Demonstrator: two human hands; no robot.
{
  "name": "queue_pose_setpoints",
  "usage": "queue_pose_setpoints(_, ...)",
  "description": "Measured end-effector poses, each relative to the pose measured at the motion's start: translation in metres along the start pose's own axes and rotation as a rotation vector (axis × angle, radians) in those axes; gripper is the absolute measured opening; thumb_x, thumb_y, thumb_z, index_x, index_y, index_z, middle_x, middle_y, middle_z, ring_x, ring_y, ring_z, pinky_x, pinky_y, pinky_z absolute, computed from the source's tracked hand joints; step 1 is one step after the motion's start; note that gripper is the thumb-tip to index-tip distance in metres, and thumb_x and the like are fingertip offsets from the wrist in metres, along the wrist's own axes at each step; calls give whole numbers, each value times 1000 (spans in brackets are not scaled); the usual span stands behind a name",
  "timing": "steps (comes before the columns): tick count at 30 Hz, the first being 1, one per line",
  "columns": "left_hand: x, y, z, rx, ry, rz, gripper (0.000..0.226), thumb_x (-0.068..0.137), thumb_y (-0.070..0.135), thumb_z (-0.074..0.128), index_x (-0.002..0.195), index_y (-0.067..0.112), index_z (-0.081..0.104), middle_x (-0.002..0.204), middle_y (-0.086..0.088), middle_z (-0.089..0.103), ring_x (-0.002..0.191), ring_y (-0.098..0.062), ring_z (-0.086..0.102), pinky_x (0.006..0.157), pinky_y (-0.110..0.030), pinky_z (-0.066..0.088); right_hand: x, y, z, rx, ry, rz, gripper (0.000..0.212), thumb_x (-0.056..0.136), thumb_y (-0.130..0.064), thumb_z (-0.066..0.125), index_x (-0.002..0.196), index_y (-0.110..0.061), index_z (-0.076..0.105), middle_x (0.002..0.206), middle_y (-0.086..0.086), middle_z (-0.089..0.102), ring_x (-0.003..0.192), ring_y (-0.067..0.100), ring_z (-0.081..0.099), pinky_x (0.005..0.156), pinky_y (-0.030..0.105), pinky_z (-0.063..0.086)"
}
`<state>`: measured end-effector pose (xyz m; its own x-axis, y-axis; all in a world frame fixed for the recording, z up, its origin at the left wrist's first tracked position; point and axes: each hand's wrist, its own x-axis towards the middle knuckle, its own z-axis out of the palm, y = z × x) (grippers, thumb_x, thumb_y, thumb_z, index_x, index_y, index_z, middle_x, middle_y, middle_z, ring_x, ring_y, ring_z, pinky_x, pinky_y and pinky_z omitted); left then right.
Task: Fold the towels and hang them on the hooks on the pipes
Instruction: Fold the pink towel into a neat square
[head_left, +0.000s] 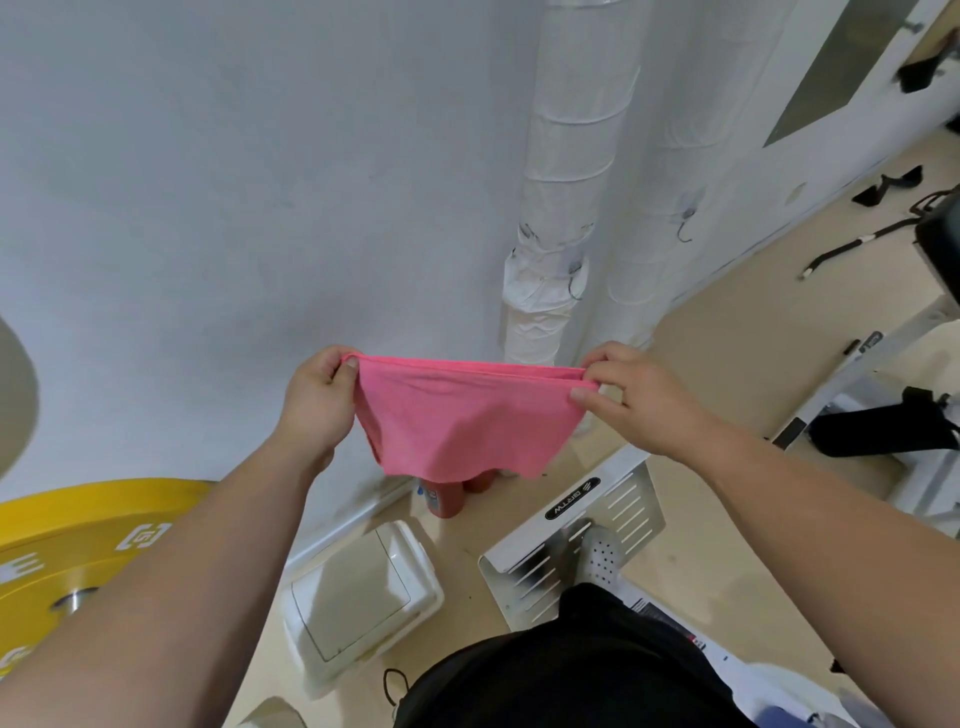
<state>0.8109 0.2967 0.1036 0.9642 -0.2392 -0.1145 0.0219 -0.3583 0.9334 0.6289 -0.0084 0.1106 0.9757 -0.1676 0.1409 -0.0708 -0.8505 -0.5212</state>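
Note:
A pink towel hangs doubled over in the air in front of me, its top edge stretched flat between both hands. My left hand pinches the left top corner between thumb and fingers. My right hand pinches the right top corner, where two layers show. Behind the towel stand two white wrapped pipes against the wall. A dark wire hook hangs on the right pipe and another hook on the left pipe. Both hooks are bare.
A yellow weight plate is at the lower left. On the beige floor lie a white bin with a lid, red bottles below the towel, and a white slotted metal stand. Gym equipment crowds the right side.

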Motion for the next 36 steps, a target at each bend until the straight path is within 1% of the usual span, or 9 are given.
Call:
queue_pose_setpoints(6,-2,0,12,-100,-29,-52,27,103,6,45,92,11,69,80,-2,67,71,-15,57,72,-30,47,3,-14,-16,569,172,299,20,81,-3,79,72,-14,65,64,2,58,62,14,49,62,29,43)
queue_pose_setpoints(11,-5,7,13,-189,-73,-58,30,102,6,48,112,29,66,60,8,62,58,-12,55,57,-23,46,-2,-14,-26,875,312,464,25,92,2,64,90,-22,61,69,10,61,59,17,53,56,28,48)
queue_pose_setpoints(16,-17,10,18,-217,-106,-54,46,98,-5,41,73,19,71,78,-12,63,55,-23,48,47,-27,38,-7,-25,-22,884,332,589,28,93,5,53,80,-14,69,77,4,63,63,12,53,55,27,48)
queue_pose_setpoints(19,-26,12,22,-183,-104,-67,44,94,-7,39,75,15,73,82,-15,68,60,-27,51,51,-33,42,-8,-37,-20,876,336,654,36,93,5,44,82,-12,74,77,3,66,67,14,56,59,28,54)
queue_pose_setpoints(24,-52,31,38,-95,-167,13,44,93,-9,42,88,18,77,83,10,77,74,0,67,66,-16,50,-9,-66,-8,766,40,378,39,88,11,59,87,-23,77,79,4,75,76,15,69,75,29,61)
queue_pose_setpoints(27,-68,40,47,-87,-263,70,41,94,-8,48,91,20,78,92,8,79,90,-9,71,81,-26,55,-5,-79,2,473,-42,207,25,79,-7,80,82,-31,78,75,-12,67,69,2,60,70,17,46)
queue_pose_setpoints(29,-77,44,52,-73,-289,102,39,96,-5,50,99,24,77,92,7,78,88,-10,71,79,-27,54,0,-86,7,388,-54,120,13,77,-20,85,83,-30,78,90,-14,58,81,3,57,76,14,40)
queue_pose_setpoints(33,-90,50,58,-151,-357,77,41,102,5,50,129,35,55,92,3,79,83,-17,72,74,-28,54,5,-95,9,426,-40,17,11,79,-28,82,79,-31,72,91,-15,63,95,10,59,91,32,46)
queue_pose_setpoints(36,-89,48,59,-107,-316,19,25,102,10,54,118,29,60,87,1,79,84,-19,72,79,-36,55,7,-99,7,435,-22,21,8,80,-26,83,81,-27,75,84,-13,68,95,13,60,89,35,47)
